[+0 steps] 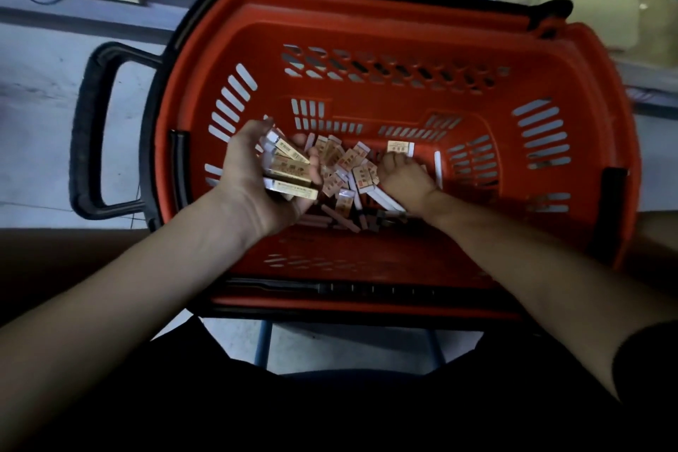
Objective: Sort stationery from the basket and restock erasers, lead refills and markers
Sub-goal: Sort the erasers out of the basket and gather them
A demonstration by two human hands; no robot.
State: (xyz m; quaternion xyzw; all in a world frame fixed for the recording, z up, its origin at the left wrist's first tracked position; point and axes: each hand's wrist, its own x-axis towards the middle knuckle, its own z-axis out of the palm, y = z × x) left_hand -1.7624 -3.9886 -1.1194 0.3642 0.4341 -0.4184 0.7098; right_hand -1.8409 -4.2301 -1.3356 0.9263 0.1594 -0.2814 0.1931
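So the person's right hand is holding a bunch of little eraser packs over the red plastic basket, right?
Not quite: the head view shows the left hand holding the bunch of small tan-and-white eraser packs over the red plastic basket. The right hand is reaching into the loose pile on the basket's floor.

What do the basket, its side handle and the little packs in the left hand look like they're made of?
Basket: moulded hard plastic, orange-red with a slight sheen; the cut slots and rounded rim suggest it. Side handle: black, matte, probably plastic, possibly rubber-coated. Packs in the left hand: white blocks in tan printed sleeves, likely card or paper, perhaps film-wrapped; too blurred to confirm.
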